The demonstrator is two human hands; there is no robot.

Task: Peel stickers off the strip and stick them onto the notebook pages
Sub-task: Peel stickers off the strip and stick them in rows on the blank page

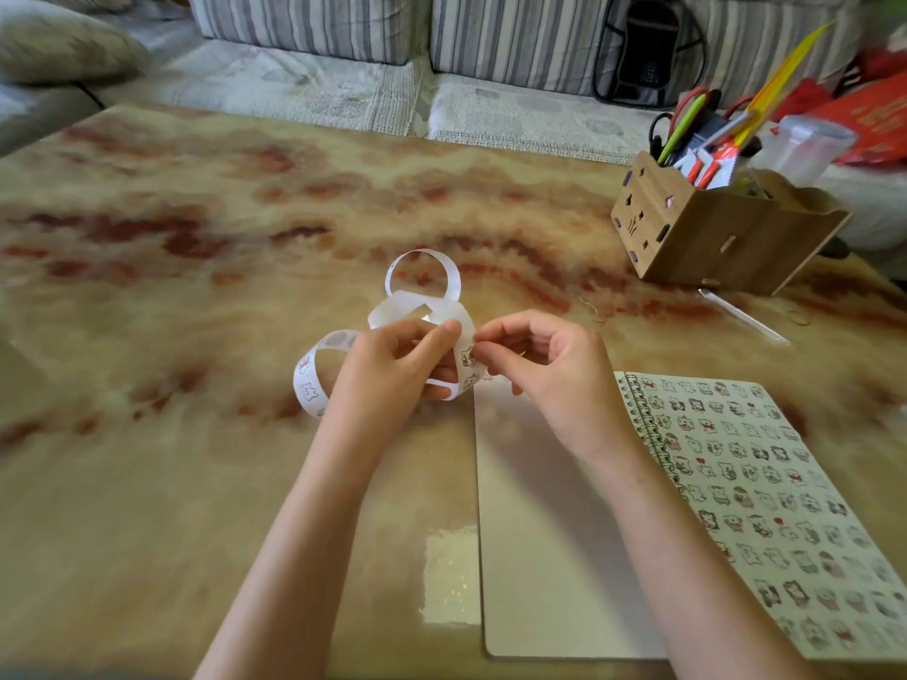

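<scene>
One head-worn, wide-angle view. It looks forward and down across the table [196, 483] from the near side, facing the sofa [314, 85] at the far edge. Both forearms come in from the bottom. The left hand [392, 365] and right hand [549, 370], both on the strip [422, 311], sit close under the lens at frame centre. The notebook [540, 532] is near right and runs off the right edge. The pen box [711, 233] is far right. The table's far edge bows, and the far corners are blurred.
</scene>
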